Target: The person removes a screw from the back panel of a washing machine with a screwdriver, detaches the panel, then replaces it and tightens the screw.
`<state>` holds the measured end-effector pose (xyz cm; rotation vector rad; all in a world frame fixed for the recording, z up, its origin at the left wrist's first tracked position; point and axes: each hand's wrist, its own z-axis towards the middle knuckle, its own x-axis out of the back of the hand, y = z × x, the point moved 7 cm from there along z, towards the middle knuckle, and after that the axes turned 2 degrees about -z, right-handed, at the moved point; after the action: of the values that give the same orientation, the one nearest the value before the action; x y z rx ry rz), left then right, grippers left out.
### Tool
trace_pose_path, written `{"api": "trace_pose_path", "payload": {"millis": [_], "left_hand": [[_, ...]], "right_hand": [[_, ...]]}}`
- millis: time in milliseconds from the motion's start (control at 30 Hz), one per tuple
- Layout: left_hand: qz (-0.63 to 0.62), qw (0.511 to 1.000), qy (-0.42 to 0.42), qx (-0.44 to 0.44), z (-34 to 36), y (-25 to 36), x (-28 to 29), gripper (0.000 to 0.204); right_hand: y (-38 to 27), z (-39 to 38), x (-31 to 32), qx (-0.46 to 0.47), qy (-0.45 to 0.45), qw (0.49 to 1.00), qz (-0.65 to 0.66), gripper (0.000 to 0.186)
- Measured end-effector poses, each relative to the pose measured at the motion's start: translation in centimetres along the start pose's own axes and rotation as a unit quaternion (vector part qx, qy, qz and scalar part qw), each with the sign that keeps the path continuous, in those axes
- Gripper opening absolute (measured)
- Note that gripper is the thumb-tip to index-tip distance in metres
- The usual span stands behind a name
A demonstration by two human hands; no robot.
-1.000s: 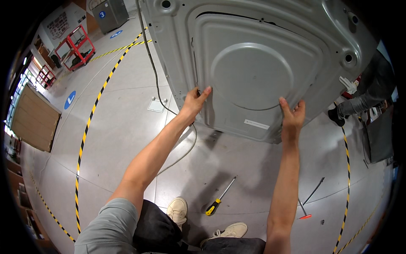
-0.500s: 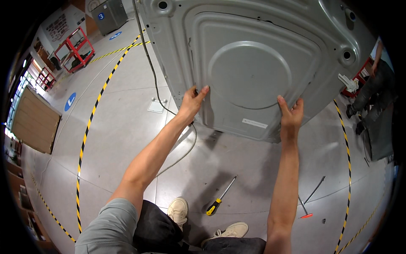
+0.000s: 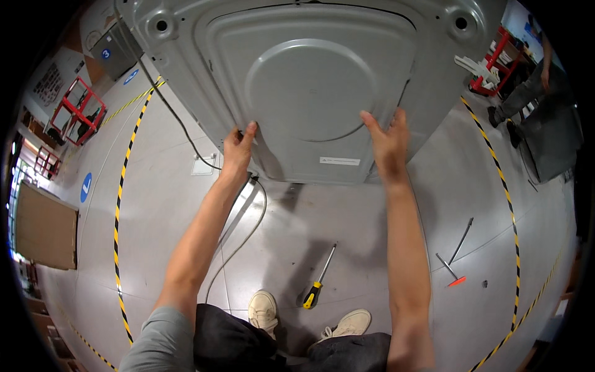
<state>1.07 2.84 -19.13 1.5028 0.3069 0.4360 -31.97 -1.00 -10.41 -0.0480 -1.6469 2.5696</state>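
Note:
The grey metal back panel (image 3: pixel 310 93) of a large household appliance, apparently a washing machine, faces me, with a round raised ring and a white label strip. At its lower left edge my left hand (image 3: pixel 238 150) is closed, thumb on the face and fingers curled round the side. My right hand (image 3: pixel 388 146) grips the opposite edge the same way, its fingertips partly hidden. A grey cord (image 3: pixel 176 121) hangs down the machine's left side and loops on the floor. Between my shoes and the machine lies a screwdriver (image 3: pixel 317 286) with a yellow and black handle.
A T-handled tool (image 3: pixel 455 257) with a red end lies on the floor at right. Yellow-black tape (image 3: pixel 116 229) lines both sides. A person (image 3: pixel 527 99) is at the far right near a red cart (image 3: pixel 496 65). Brown cardboard (image 3: pixel 46 226) stands at left.
My view has turned, so the machine and both hands appear farther left and higher, and the panel sits straighter. Both hands keep their hold on its edges.

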Motion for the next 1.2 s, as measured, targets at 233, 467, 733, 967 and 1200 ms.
{"api": "trace_pose_path", "payload": {"millis": [233,467,733,967,1200], "left_hand": [[-0.023,0.997,0.043,-0.067,-0.3,0.4,0.4,0.051],[-0.026,0.996,0.043,-0.078,-0.1,-0.4,0.9,0.051],[-0.089,0.994,0.016,-0.059,0.3,-1.3,-0.2,0.058],[-0.110,0.992,0.039,-0.046,0.2,-1.7,-1.1,0.060],[-0.095,0.993,0.039,-0.060,0.8,-2.1,-0.6,0.054]], "right_hand": [[1.7,-0.5,-0.3,-0.036,0.041,0.998,-0.044,0.057],[0.8,-0.2,-0.1,0.016,0.089,0.980,-0.176,0.060],[-1.6,-1.0,0.6,0.055,0.160,0.962,-0.216,0.062],[-2.7,-1.0,0.5,0.060,0.158,0.957,-0.235,0.065],[-2.0,-2.5,-1.5,0.076,0.154,0.949,-0.262,0.082]]}}
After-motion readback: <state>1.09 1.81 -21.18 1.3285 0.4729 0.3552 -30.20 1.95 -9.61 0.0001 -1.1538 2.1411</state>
